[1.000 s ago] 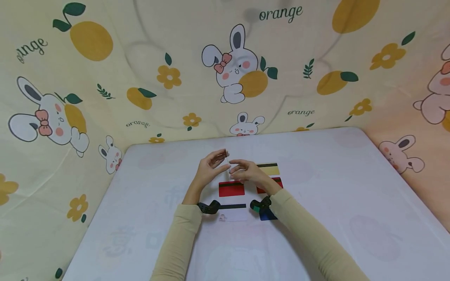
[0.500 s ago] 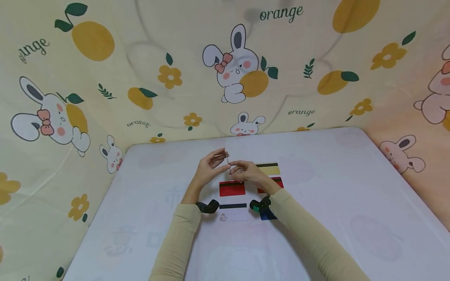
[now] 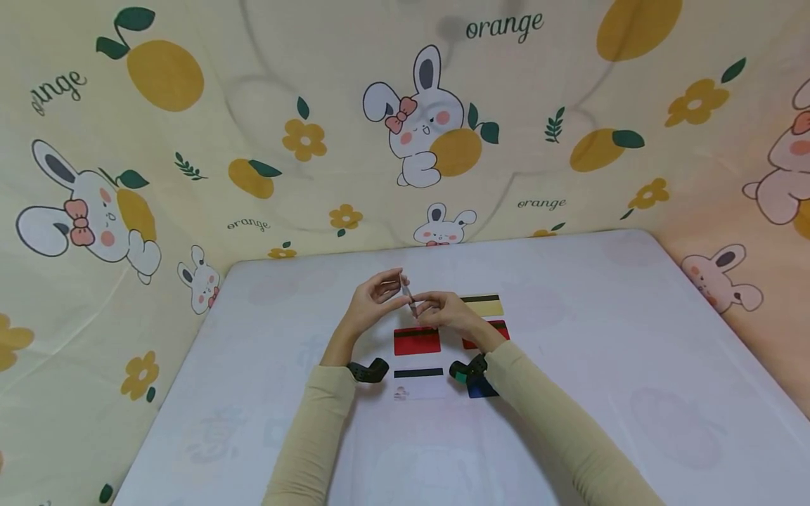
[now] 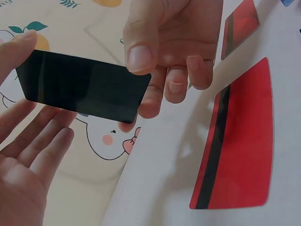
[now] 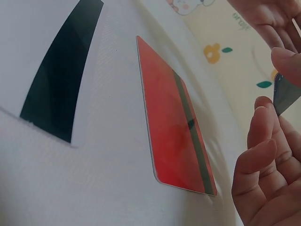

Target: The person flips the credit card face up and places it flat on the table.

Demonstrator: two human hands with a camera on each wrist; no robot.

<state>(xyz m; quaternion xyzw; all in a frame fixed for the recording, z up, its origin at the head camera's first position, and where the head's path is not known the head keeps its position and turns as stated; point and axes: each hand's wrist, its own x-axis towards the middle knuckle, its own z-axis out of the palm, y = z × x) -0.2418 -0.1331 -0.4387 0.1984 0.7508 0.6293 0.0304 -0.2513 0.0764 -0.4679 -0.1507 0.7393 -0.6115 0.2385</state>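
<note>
My left hand (image 3: 368, 309) and right hand (image 3: 448, 311) hold a dark-faced card (image 4: 84, 85) between them, raised above the far part of the table. In the left wrist view, the left thumb and fingers pinch the card's left end, while the right thumb presses its right corner with fingers behind. From the head view the card looks nearly edge-on and tilted. Only one corner of it appears in the right wrist view. Just below the hands lies a red card (image 3: 416, 342) with a dark stripe.
On the white table (image 3: 266, 393) lie a yellow card (image 3: 486, 306), another red card (image 3: 501, 329) and a white card (image 3: 419, 388) with a black stripe. A dark blue card (image 3: 482, 388) is partly hidden by the right wrist. A patterned cloth (image 3: 354, 140) stands behind.
The held card has tilted further, its top leaning left. My left hand and wrist have shifted slightly left; the right hand has barely moved. The cards on the table stay put.
</note>
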